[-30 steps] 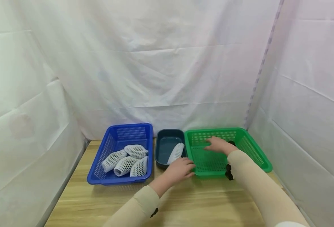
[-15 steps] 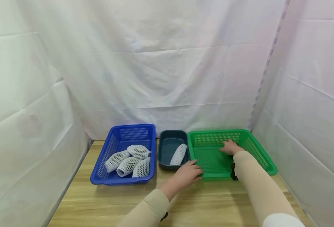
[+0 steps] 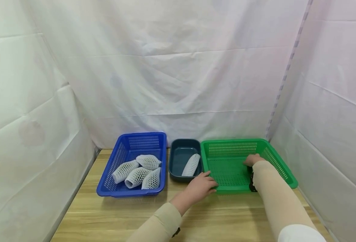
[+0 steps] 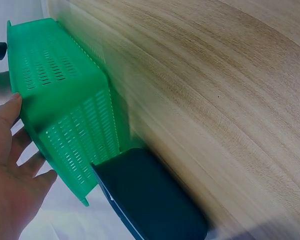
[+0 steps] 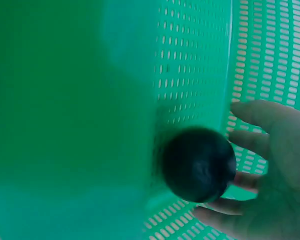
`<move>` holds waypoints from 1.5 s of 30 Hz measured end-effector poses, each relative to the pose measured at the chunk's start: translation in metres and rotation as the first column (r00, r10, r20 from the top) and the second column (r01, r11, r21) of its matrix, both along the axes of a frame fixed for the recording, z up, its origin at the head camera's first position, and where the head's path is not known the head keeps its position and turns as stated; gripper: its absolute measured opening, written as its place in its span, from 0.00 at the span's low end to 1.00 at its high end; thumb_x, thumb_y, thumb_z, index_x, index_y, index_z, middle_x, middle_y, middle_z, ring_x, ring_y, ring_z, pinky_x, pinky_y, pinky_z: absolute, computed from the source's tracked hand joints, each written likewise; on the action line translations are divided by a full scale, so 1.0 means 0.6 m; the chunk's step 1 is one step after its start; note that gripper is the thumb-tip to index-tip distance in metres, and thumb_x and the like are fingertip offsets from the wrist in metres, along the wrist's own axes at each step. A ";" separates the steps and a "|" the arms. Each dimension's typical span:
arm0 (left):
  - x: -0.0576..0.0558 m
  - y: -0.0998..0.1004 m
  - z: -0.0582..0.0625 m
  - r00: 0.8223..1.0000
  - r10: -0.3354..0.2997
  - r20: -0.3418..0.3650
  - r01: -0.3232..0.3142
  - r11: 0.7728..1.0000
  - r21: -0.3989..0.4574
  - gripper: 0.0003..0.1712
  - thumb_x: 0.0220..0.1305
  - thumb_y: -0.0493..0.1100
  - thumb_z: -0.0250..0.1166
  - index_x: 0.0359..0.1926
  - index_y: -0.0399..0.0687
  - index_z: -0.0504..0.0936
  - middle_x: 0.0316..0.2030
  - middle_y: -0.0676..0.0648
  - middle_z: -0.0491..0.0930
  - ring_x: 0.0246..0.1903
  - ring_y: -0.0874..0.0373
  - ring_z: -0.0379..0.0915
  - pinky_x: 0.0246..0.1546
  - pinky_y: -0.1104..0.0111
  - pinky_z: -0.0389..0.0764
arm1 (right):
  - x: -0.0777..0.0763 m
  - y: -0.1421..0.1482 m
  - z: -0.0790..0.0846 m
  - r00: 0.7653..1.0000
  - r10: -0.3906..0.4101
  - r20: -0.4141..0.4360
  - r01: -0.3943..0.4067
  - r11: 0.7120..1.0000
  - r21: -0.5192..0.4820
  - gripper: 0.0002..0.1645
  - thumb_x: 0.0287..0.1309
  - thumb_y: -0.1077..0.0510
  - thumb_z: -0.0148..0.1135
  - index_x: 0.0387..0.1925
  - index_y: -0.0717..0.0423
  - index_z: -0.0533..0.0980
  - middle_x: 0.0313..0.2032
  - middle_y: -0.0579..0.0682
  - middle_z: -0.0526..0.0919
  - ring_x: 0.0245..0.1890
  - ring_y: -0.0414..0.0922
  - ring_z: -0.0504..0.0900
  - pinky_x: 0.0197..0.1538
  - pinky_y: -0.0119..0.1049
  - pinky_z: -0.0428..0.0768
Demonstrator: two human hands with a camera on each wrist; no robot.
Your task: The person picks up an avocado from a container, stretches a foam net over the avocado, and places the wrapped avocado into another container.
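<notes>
My right hand reaches down into the right part of the green basket. In the right wrist view a dark, smooth, round thing lies in that basket, its kind unclear. The spread fingers are right beside it, and the lower ones seem to touch it. At the basket's near left corner my left hand rests its fingers on the rim, loosely extended, as the left wrist view also shows. In the head view the right forearm and sleeve hide the round thing.
Left of the green basket stands a dark teal tray with a white foam net sleeve in it. A blue basket farther left holds several net sleeves, apparently filled. White cloth closes off the wooden table's back and sides.
My right hand has moved right and lower inside the green basket. The left hand has shifted slightly right onto the basket's corner. The baskets and tray keep their places as the head view shifts a little.
</notes>
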State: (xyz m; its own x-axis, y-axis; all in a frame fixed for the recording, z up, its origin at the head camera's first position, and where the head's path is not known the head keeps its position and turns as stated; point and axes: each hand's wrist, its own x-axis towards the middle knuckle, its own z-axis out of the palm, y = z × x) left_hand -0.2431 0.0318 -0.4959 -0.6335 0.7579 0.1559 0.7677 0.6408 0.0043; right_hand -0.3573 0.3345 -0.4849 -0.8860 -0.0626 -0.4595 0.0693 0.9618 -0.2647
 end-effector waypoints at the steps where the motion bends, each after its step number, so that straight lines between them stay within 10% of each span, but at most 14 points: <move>1: 0.000 0.000 0.001 1.000 -0.004 -0.004 0.004 1.000 0.003 0.15 0.67 0.54 0.61 0.51 0.59 0.85 0.49 0.58 0.82 0.65 0.53 0.64 0.63 0.57 0.67 | 0.002 0.003 0.001 1.000 0.001 0.029 -0.001 1.000 0.000 0.32 0.68 0.52 0.53 0.58 0.79 0.68 0.61 0.83 0.57 0.61 0.77 0.57 0.57 0.66 0.66; 8: -0.003 0.000 0.003 0.999 -0.025 -0.039 0.026 1.000 0.010 0.15 0.67 0.53 0.61 0.51 0.58 0.85 0.48 0.58 0.82 0.62 0.57 0.68 0.66 0.63 0.62 | 0.017 0.007 0.003 0.992 0.002 0.125 -0.003 1.000 0.005 0.30 0.55 0.48 0.68 0.48 0.71 0.77 0.46 0.69 0.75 0.45 0.61 0.76 0.45 0.53 0.78; 17: -0.004 0.003 0.000 1.000 0.004 0.024 -0.004 1.000 0.009 0.16 0.67 0.53 0.62 0.51 0.58 0.84 0.50 0.58 0.81 0.65 0.52 0.64 0.64 0.58 0.66 | 0.021 -0.019 0.040 0.967 -0.006 0.254 0.030 0.995 -0.094 0.21 0.53 0.46 0.60 0.34 0.62 0.74 0.34 0.57 0.73 0.28 0.47 0.68 0.31 0.40 0.71; 21: -0.006 0.003 0.002 0.988 0.040 0.149 -0.052 0.996 0.079 0.17 0.66 0.51 0.64 0.54 0.55 0.82 0.53 0.57 0.80 0.66 0.55 0.62 0.66 0.62 0.62 | 0.018 -0.046 0.052 0.967 0.037 0.253 0.016 0.978 -0.206 0.17 0.56 0.47 0.55 0.32 0.58 0.72 0.33 0.55 0.73 0.26 0.46 0.69 0.29 0.40 0.72; 26: -0.001 -0.003 0.007 0.928 0.106 0.357 -0.199 0.951 0.235 0.24 0.67 0.49 0.64 0.62 0.53 0.76 0.62 0.53 0.73 0.68 0.55 0.59 0.65 0.64 0.64 | 0.021 -0.088 0.065 0.971 0.110 0.211 -0.027 0.932 -0.360 0.25 0.61 0.47 0.54 0.51 0.60 0.73 0.44 0.59 0.73 0.34 0.51 0.77 0.35 0.48 0.81; 30: 0.009 -0.009 0.018 0.862 0.123 0.492 -0.341 0.859 0.382 0.25 0.69 0.50 0.62 0.65 0.53 0.73 0.62 0.51 0.72 0.62 0.56 0.67 0.60 0.62 0.70 | 0.034 -0.118 0.080 0.973 0.188 0.134 -0.121 0.909 -0.399 0.36 0.65 0.45 0.50 0.67 0.63 0.64 0.60 0.64 0.67 0.47 0.54 0.76 0.42 0.50 0.81; 37: 0.016 -0.026 0.030 0.703 -0.007 0.712 -0.583 0.569 0.581 0.30 0.70 0.50 0.59 0.69 0.48 0.67 0.60 0.43 0.74 0.58 0.49 0.71 0.54 0.56 0.76 | 0.069 -0.162 0.099 0.969 0.244 -0.038 -0.239 0.887 -0.395 0.33 0.67 0.44 0.50 0.64 0.61 0.67 0.59 0.62 0.70 0.47 0.53 0.77 0.40 0.48 0.81; 45: 0.015 -0.048 0.039 0.589 -0.192 0.785 -0.719 0.318 0.617 0.29 0.73 0.44 0.54 0.69 0.35 0.64 0.57 0.34 0.74 0.52 0.45 0.76 0.51 0.57 0.78 | 0.115 -0.205 0.104 0.948 0.235 -0.216 -0.314 0.810 -0.495 0.28 0.64 0.47 0.58 0.58 0.59 0.67 0.54 0.60 0.72 0.50 0.54 0.76 0.48 0.51 0.77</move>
